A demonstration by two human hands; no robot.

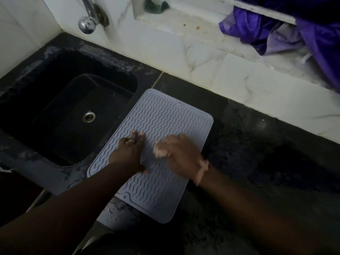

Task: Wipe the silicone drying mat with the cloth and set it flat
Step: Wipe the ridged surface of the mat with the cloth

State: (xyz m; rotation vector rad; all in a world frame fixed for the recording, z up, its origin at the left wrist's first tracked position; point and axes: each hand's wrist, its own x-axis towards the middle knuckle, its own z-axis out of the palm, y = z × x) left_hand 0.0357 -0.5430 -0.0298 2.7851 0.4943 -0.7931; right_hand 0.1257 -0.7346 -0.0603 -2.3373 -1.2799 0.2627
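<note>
item: silicone drying mat (161, 126), grey, wavy ribs, lying flat on the dark tabletop (257, 144), its left corner overhanging the sink (60, 100). left hand (128, 153): fingers straight, pressing the mat down. right hand (176, 153): blurred, on the mat; whether it holds a cloth i cannot tell. risk: the wet tabletop could let the mat slide toward the sink if the pressing hand lifts; a hard stroke may buckle the mat.

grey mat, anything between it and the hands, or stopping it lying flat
Nothing visible. The left hand rests open on the grey wavy-ribbed silicone mat; the blurred right hand is over it too. The mat lies on the black counter, its left edge reaching the black sink.
</note>
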